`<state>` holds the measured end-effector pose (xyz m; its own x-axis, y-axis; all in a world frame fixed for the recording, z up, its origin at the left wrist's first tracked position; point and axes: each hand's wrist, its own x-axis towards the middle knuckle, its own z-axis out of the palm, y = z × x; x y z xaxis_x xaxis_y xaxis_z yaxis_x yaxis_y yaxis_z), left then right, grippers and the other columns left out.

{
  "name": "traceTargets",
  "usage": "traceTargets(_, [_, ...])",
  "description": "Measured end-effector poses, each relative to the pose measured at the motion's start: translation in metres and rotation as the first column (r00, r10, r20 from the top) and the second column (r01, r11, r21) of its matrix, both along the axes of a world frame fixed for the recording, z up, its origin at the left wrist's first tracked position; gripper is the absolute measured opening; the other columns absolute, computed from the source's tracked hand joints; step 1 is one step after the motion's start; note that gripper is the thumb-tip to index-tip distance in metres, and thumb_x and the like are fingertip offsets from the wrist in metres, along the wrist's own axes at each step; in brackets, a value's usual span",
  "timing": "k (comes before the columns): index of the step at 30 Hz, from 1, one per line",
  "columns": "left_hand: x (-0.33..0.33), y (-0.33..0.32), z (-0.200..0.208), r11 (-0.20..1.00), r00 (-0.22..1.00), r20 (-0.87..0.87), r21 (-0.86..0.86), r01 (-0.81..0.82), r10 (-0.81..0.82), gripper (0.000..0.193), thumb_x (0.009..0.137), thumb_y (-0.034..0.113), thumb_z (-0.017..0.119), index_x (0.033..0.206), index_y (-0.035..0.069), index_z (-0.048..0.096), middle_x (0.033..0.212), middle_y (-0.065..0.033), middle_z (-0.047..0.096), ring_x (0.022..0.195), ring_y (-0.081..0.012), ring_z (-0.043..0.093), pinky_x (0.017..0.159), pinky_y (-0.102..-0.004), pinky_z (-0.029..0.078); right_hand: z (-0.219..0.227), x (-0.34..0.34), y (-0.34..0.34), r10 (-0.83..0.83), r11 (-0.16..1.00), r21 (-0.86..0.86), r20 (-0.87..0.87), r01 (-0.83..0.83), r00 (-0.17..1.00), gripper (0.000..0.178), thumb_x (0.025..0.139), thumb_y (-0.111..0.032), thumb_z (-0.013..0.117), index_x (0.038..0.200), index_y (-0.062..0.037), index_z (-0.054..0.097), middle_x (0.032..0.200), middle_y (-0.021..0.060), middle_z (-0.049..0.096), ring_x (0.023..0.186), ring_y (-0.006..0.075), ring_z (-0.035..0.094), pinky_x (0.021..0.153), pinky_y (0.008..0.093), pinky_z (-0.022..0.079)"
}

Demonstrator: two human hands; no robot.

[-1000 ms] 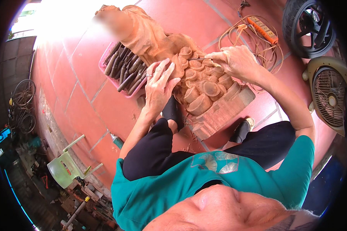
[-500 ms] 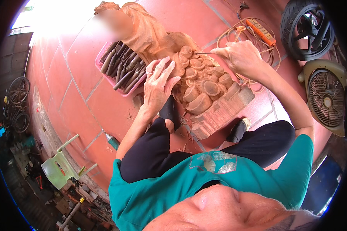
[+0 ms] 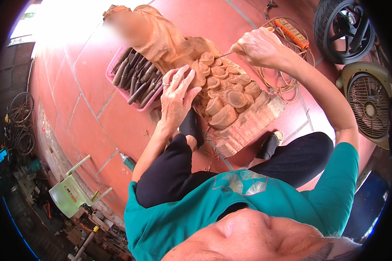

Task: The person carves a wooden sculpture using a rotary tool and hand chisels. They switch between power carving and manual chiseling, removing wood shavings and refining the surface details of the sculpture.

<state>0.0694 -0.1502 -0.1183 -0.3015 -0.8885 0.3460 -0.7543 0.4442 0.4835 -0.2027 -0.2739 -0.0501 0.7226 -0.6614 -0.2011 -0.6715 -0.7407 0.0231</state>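
Observation:
A brown wooden carving (image 3: 231, 98) with rounded, pebble-like lumps lies across the floor in front of me. Flat against its left side rests my left hand (image 3: 177, 93), fingers stretched out and a ring on one of them. My right hand (image 3: 261, 48) is closed around a thin carving tool (image 3: 224, 55). The tool's handle is hidden in the fist, and its slim metal shaft points left to the upper lumps of the carving. Whether the tip touches the wood is too small to tell. The carving's far end is blurred.
Left of the carving stands a pink basket (image 3: 142, 108) full of dark-handled tools. An orange power strip (image 3: 292, 32) with coiled cable, a wheel (image 3: 345, 30) and a fan (image 3: 369, 108) lie to the right. A green plastic chair (image 3: 67, 195) is at lower left.
My right hand has moved up and a little to the left, and the tool's shaft now slants more. My left hand stays on the carving, nearly unmoved.

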Motion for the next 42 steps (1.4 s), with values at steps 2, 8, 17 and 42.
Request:
traceTargets(2, [0.001,0.0,0.0,1.0,1.0,-0.002,-0.008,-0.007,0.007,0.044,0.081,0.021,0.077,0.121,0.005,0.067,0.131,-0.0113,0.06,0.121,-0.0355,0.05,0.1,-0.0433,0.045,-0.007,-0.002,0.006,-0.011,1.0,-0.016,0.154,0.014,0.988,0.019,0.08,-0.011,0.061,0.093,-0.0155,0.075,0.068,0.0133,0.066,0.066,0.0297,0.067,0.056,0.0417,0.05])
traceTargets(8, [0.0,0.0,0.001,1.0,1.0,-0.011,-0.017,-0.005,0.004,0.045,0.08,0.018,0.077,0.121,0.004,0.067,0.13,-0.0127,0.06,0.118,-0.0352,0.052,0.102,-0.0437,0.042,-0.027,-0.014,0.021,-0.01,0.993,-0.113,0.19,0.032,0.982,0.021,0.08,-0.012,0.061,0.097,-0.0136,0.074,0.073,0.0108,0.066,0.069,0.0256,0.069,0.058,0.0389,0.052])
traceTargets(17, [-0.001,0.0,0.004,1.0,1.0,0.016,0.013,0.004,-0.004,0.045,0.08,0.015,0.077,0.122,0.003,0.066,0.131,-0.0125,0.059,0.12,-0.035,0.05,0.103,-0.0431,0.04,-0.032,-0.022,0.002,0.102,0.981,-0.184,0.213,-0.062,0.972,0.024,0.081,-0.011,0.06,0.1,-0.0162,0.074,0.075,0.01,0.064,0.07,0.0245,0.067,0.06,0.0369,0.052])
traceTargets(42, [0.0,0.0,0.003,1.0,1.0,0.029,0.031,-0.005,0.004,0.044,0.082,0.019,0.075,0.122,0.004,0.066,0.132,-0.0119,0.059,0.121,-0.0338,0.049,0.104,-0.0428,0.039,-0.028,-0.047,0.026,-0.174,0.976,0.196,0.43,0.096,0.886,0.038,0.081,-0.01,0.063,0.114,-0.0259,0.073,0.083,0.0037,0.071,0.074,0.0239,0.066,0.065,0.0392,0.05])
